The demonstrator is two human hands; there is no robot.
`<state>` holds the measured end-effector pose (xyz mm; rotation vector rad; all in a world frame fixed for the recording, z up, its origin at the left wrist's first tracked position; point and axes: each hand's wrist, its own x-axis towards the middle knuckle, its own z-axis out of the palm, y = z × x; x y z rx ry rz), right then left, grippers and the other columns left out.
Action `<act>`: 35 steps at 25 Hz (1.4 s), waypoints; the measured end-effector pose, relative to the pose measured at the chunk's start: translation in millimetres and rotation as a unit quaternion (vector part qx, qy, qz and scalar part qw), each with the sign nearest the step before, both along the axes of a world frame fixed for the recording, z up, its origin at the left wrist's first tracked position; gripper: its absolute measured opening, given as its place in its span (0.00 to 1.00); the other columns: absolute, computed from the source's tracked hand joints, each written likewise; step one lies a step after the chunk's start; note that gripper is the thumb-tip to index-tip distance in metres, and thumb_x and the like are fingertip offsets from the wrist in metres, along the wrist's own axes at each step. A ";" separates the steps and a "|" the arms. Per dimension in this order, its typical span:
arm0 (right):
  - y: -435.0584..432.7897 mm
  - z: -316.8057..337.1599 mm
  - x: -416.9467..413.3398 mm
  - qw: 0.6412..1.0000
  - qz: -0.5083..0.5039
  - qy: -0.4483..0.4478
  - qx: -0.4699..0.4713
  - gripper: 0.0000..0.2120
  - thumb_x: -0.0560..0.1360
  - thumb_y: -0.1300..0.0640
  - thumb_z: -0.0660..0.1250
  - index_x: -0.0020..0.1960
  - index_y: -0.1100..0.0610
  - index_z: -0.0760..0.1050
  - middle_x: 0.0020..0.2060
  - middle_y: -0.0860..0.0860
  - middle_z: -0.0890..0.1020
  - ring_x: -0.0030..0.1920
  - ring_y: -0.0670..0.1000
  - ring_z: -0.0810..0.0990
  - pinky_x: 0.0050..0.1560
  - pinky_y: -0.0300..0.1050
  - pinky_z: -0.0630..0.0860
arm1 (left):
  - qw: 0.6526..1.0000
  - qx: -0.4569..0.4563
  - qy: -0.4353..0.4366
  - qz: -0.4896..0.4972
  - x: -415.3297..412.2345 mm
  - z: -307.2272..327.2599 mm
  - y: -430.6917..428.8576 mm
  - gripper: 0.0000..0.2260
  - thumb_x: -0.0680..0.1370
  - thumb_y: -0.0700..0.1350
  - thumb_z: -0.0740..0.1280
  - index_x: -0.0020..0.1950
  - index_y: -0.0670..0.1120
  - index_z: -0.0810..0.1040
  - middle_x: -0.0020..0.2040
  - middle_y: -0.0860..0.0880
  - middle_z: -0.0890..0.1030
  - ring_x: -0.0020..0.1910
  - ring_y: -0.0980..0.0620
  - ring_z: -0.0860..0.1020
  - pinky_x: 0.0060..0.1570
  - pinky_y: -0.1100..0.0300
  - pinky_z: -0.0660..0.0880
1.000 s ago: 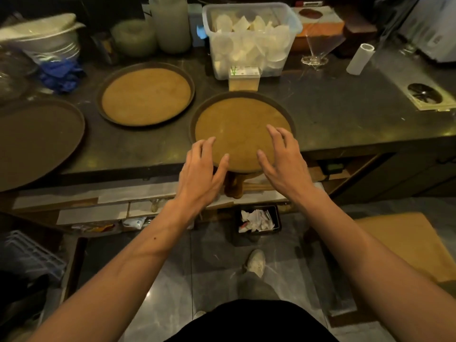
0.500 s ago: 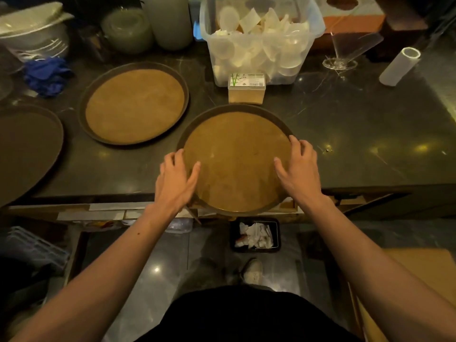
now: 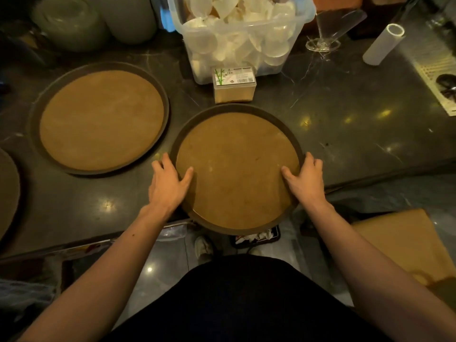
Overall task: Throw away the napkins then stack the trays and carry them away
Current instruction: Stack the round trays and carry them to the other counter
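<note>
A round brown tray [image 3: 237,169] with a dark rim lies on the dark counter, its near part past the counter's front edge. My left hand [image 3: 167,183] grips its left rim, thumb on the tray's surface. My right hand [image 3: 306,181] grips the right rim the same way. A second round tray [image 3: 101,119] lies flat to the left. The edge of a third, darker tray [image 3: 7,191] shows at the far left. Below the held tray, a black bin [image 3: 256,236] with crumpled white napkins stands on the floor, mostly hidden.
A clear tub of plastic cups [image 3: 244,33] and a small toothpick box [image 3: 234,85] stand just behind the held tray. A glass stand [image 3: 323,40] and a white roll [image 3: 382,43] are at the back right. Jars [image 3: 98,21] stand back left. A cardboard sheet [image 3: 407,243] lies low right.
Both hands slid from the tray's near surface out to its left and right rims and closed on it. The view has moved closer over the counter.
</note>
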<state>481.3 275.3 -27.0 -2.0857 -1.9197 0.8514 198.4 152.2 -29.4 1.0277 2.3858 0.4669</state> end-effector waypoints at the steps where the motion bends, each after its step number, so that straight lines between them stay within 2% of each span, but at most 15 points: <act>1: -0.6 -0.2 -0.8 1.000 -0.019 0.006 -0.011 0.39 0.74 0.43 0.68 0.76 0.60 0.55 0.69 0.60 0.64 0.68 0.63 0.67 0.66 0.58 0.67 | 1.000 0.000 -0.003 0.002 -2.3 -1.3 1.6 0.37 0.76 0.61 0.63 0.77 0.42 0.53 0.71 0.38 0.61 0.66 0.35 0.69 0.61 0.42 0.70; 7: -4.5 1.0 -2.5 0.998 -0.053 0.030 -0.023 0.38 0.73 0.42 0.70 0.73 0.59 0.59 0.67 0.59 0.67 0.66 0.60 0.69 0.64 0.55 0.68 | 0.998 0.043 -0.036 0.033 -8.2 -3.6 6.0 0.36 0.75 0.61 0.67 0.73 0.40 0.58 0.69 0.38 0.65 0.64 0.37 0.70 0.60 0.46 0.69; 11: -13.6 5.9 -1.2 0.996 -0.059 0.064 0.006 0.36 0.72 0.43 0.72 0.71 0.59 0.62 0.65 0.58 0.68 0.64 0.58 0.70 0.63 0.51 0.68 | 0.991 0.096 -0.054 0.070 -5.2 -2.1 -5.5 0.34 0.74 0.58 0.69 0.70 0.40 0.61 0.67 0.39 0.67 0.64 0.39 0.70 0.62 0.46 0.68; 16: -25.3 18.8 8.0 0.992 -0.044 0.103 0.061 0.31 0.72 0.45 0.72 0.67 0.58 0.66 0.60 0.55 0.69 0.60 0.54 0.72 0.57 0.44 0.67 | 0.984 0.136 -0.027 0.108 9.1 9.4 -29.9 0.32 0.72 0.57 0.71 0.68 0.41 0.65 0.64 0.41 0.70 0.62 0.42 0.71 0.62 0.49 0.69; 20: -28.1 31.1 16.1 0.988 -0.017 0.128 0.089 0.30 0.72 0.45 0.73 0.66 0.57 0.67 0.58 0.52 0.69 0.58 0.51 0.72 0.57 0.43 0.68 | 0.975 0.173 -0.001 0.138 31.0 27.9 -52.9 0.31 0.72 0.57 0.71 0.67 0.41 0.66 0.63 0.41 0.70 0.61 0.44 0.71 0.60 0.51 0.69; 27: -42.5 50.8 -9.8 0.972 0.106 0.191 0.088 0.28 0.72 0.44 0.73 0.65 0.55 0.68 0.55 0.48 0.67 0.56 0.47 0.70 0.59 0.45 0.71 | 0.937 0.213 0.054 0.272 60.3 58.4 -131.7 0.32 0.73 0.55 0.72 0.69 0.42 0.65 0.64 0.43 0.68 0.58 0.52 0.69 0.58 0.58 0.68; 32: -93.7 63.2 -64.8 0.956 0.187 0.212 0.084 0.28 0.71 0.45 0.73 0.65 0.55 0.69 0.55 0.48 0.67 0.57 0.49 0.71 0.61 0.49 0.73 | 0.903 0.209 0.092 0.365 42.8 72.7 -216.5 0.32 0.72 0.57 0.72 0.69 0.43 0.66 0.64 0.43 0.69 0.62 0.47 0.71 0.63 0.51 0.70; 35: -131.6 67.2 -102.1 0.947 0.221 0.220 0.081 0.28 0.71 0.45 0.73 0.65 0.55 0.69 0.56 0.49 0.68 0.56 0.48 0.71 0.60 0.49 0.74 | 0.886 0.218 0.110 0.394 23.7 77.6 -265.9 0.31 0.72 0.57 0.72 0.68 0.43 0.67 0.64 0.43 0.69 0.59 0.51 0.70 0.60 0.57 0.69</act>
